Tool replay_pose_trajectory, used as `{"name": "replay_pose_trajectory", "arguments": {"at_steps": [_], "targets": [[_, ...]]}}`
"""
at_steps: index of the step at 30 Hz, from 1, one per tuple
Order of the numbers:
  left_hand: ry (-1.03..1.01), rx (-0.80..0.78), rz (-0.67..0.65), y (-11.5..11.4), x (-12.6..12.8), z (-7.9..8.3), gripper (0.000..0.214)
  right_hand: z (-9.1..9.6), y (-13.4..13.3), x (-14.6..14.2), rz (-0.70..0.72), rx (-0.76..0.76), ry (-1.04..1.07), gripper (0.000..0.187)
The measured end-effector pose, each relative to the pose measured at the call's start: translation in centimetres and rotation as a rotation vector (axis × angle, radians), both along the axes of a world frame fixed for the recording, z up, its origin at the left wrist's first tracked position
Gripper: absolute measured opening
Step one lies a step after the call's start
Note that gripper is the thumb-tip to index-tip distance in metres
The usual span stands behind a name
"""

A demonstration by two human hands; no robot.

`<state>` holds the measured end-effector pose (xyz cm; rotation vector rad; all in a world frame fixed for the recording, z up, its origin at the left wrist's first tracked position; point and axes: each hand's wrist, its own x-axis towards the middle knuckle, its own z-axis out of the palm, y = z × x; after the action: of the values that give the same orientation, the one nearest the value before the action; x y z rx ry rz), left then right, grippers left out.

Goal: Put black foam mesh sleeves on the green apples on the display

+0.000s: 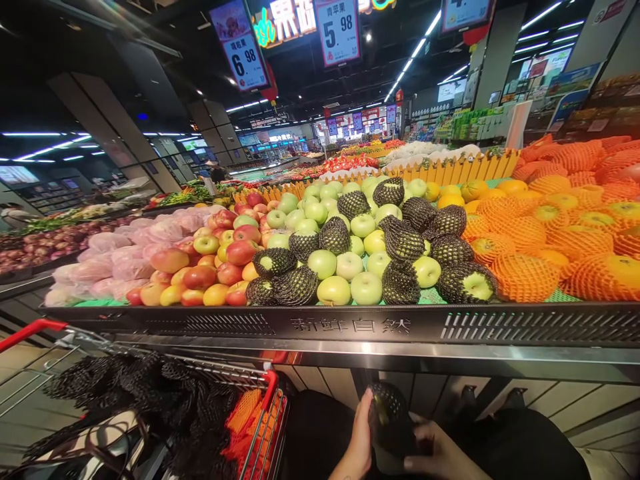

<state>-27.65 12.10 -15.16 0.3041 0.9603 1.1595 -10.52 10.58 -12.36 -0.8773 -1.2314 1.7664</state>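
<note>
Fruit display (350, 325) above green apple (384, 408) (black-netted)

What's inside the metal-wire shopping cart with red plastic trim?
Crumpled black mesh netting, orange mesh netting beside it, and a pale item with dark straps. Anything under that heap in the cart can't be seen.

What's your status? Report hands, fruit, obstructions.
Left hand holding black-netted fruit. Right hand at its other side, grip blurred. Shopping cart close on the left, apart from both hands. Display tray ahead.
</note>
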Motion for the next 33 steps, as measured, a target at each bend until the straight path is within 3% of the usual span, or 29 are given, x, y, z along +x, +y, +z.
{"name": "replay_pose_trajectory", "arguments": {"at_steps": [3,7,13,16,19,24,26,30,33], "targets": [[-0.048,-0.010,0.008,0.2,0.0,0.1,0.063,-0.7,-0.4,-0.8,0.009,0.044,-0.074,0.024],[-0.092,-0.025,0.007,0.3,-0.1,0.1,0.065,-2.6,-0.4,-1.5,0.015,-0.058,-0.159,0.038],[-0.053,-0.029,-0.004,0.2,-0.4,1.0,0.065,-2.5,0.7,-1.1,-0.186,-0.151,-0.094,0.050],[-0.004,-0.059,-0.019,0.4,-0.4,1.4,0.065,-2.5,0.8,-1.0,-0.321,-0.271,-0.007,0.045],[0.076,-0.070,-0.059,0.4,-0.4,0.8,0.067,-3.2,0.6,-1.0,-0.396,-0.348,0.109,0.034],[0.208,-0.014,-0.113,-0.1,-0.2,-1.3,0.067,-4.1,0.5,-0.5,-0.374,-0.480,0.216,0.042],[0.206,-0.027,-0.127,-0.3,-0.2,-1.8,0.070,-4.5,0.5,-0.5,-0.381,-0.488,0.231,0.038],[0.088,-0.007,-0.135,-0.5,-0.2,-1.9,0.070,-5.6,0.6,-0.8,-0.374,-0.483,0.273,0.027],[0.065,0.035,-0.100,-0.4,0.0,-1.4,0.065,-6.1,0.7,-1.0,-0.387,-0.425,0.201,0.036]]}}
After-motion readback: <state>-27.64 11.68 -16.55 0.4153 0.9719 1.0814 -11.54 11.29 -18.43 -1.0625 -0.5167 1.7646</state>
